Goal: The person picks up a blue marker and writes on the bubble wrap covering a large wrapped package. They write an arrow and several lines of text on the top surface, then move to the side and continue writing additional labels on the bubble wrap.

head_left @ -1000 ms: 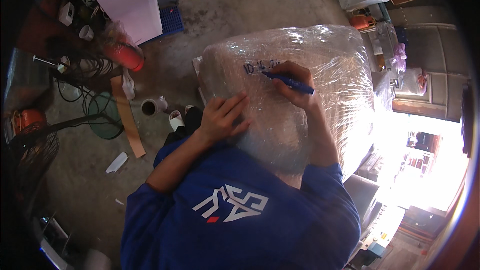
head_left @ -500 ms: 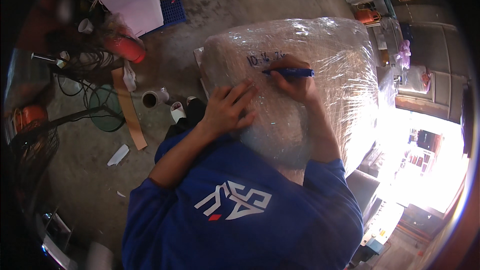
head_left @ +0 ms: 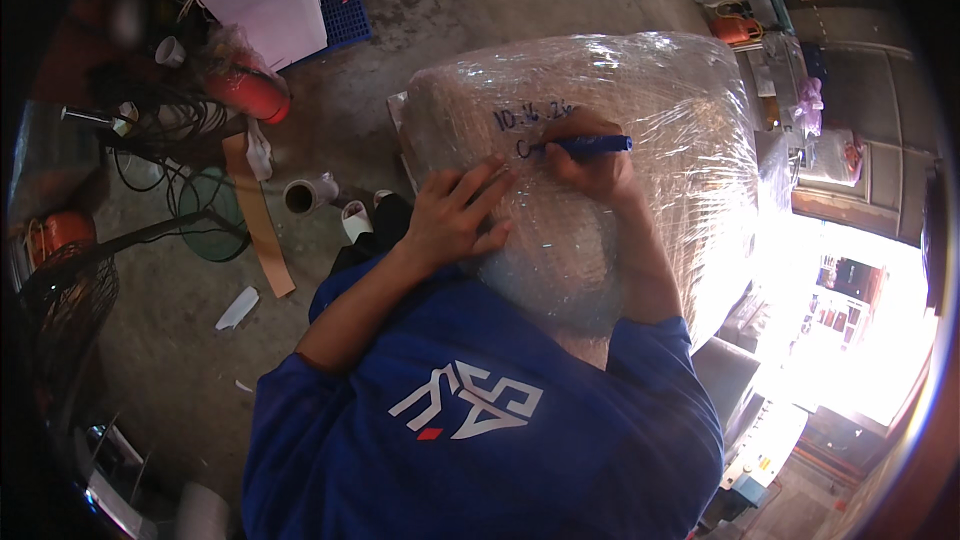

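A large bulky load [head_left: 690, 130] wrapped in clear stretch film stands in front of me, with brownish material under the film. My right hand [head_left: 592, 168] grips a blue marker pen [head_left: 600, 144], its tip against the film. Dark handwriting [head_left: 530, 118] runs along the film above the hand, and the start of a second line shows at the pen tip. My left hand [head_left: 457, 212] lies on the near left part of the load, fingers spread, holding nothing.
On the floor to the left are a cardboard core tube [head_left: 305, 196], a long cardboard strip [head_left: 262, 230], a white scrap [head_left: 237, 309] and dark coiled cables [head_left: 190, 120]. A red cylinder [head_left: 248, 90] stands beyond them. A blue plastic crate [head_left: 346, 20] is at the back.
The pen tip has moved slightly right, leaving a new curved stroke below the first line of writing. My left hand stays in place.
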The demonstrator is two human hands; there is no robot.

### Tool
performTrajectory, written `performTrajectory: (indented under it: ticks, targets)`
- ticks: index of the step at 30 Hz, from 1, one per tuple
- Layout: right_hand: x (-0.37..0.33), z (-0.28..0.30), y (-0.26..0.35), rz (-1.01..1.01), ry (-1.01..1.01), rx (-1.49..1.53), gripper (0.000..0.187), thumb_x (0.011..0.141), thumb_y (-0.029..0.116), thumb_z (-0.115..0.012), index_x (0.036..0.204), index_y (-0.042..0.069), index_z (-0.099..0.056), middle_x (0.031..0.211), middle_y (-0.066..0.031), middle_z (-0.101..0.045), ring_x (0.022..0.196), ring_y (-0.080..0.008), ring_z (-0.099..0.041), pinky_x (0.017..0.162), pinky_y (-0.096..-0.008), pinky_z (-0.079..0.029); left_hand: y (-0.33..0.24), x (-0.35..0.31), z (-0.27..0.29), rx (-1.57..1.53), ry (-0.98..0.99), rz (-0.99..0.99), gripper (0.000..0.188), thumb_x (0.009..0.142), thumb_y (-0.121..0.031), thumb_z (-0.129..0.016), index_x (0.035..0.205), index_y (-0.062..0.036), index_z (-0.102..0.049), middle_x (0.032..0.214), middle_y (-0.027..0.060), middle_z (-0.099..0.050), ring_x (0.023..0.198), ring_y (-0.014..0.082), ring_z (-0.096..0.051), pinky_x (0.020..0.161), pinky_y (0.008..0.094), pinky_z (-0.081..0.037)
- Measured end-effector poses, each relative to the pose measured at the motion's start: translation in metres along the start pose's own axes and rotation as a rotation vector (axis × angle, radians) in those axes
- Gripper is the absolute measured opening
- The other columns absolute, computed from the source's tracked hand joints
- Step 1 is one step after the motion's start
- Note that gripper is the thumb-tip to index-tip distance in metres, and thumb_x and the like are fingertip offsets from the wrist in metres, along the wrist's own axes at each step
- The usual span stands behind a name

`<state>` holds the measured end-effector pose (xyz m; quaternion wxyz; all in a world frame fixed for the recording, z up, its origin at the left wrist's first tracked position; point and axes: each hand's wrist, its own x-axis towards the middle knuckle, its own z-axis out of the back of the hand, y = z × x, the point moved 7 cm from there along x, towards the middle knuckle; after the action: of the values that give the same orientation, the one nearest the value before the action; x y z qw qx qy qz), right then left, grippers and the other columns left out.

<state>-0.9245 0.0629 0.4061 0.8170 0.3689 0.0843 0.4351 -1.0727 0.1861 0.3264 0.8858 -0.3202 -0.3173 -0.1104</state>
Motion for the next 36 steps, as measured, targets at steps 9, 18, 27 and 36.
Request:
performTrajectory:
  ticks: [9, 18, 27, 36]
  targets:
    - [-0.004, 0.001, -0.006, -0.129, -0.018, 0.06, 0.017, 0.084, 0.011, -0.076, 0.098, 0.002, -0.075, 0.088, -0.0105, -0.072, 0.08, -0.0209, -0.069, 0.073, -0.0352, -0.054, 0.0, -0.002, -0.001, 0.003, 0.002, 0.009, 0.061, 0.082, -0.041, -0.071, 0.138, -0.0157, -0.065, 0.143, 0.005, -0.059, 0.092, 0.0215, -0.056, 0.086, 0.036, -0.046]
    - [-0.01, 0.012, -0.027, -0.139, -0.059, 0.106, 0.016, 0.086, 0.01, -0.077, 0.1, 0.001, -0.075, 0.09, -0.0089, -0.072, 0.082, -0.0169, -0.068, 0.074, -0.0315, -0.054, 0.0, -0.003, -0.004, 0.014, 0.036, -0.003, 0.062, 0.082, -0.043, -0.07, 0.137, -0.0147, -0.066, 0.146, 0.0075, -0.058, 0.107, 0.0217, -0.057, 0.09, 0.0355, -0.045]
    - [-0.007, 0.007, -0.021, -0.046, -0.025, 0.012, 0.019, 0.084, 0.012, -0.08, 0.1, 0.002, -0.075, 0.089, -0.0094, -0.071, 0.083, -0.0189, -0.069, 0.073, -0.0334, -0.054, 0.001, -0.005, -0.006, 0.006, 0.036, 0.01, 0.061, 0.081, -0.043, -0.07, 0.137, -0.0164, -0.066, 0.146, 0.0071, -0.058, 0.098, 0.0237, -0.056, 0.087, 0.0355, -0.046]
    - [-0.012, 0.018, -0.034, -0.138, -0.076, 0.196, 0.018, 0.085, 0.012, -0.078, 0.1, 0.002, -0.075, 0.089, -0.0079, -0.071, 0.083, -0.0175, -0.068, 0.074, -0.0325, -0.053, 0.002, -0.004, -0.006, 0.016, 0.036, 0.0, 0.06, 0.082, -0.042, -0.069, 0.136, -0.0151, -0.067, 0.147, 0.0078, -0.058, 0.101, 0.0233, -0.057, 0.086, 0.0354, -0.046]
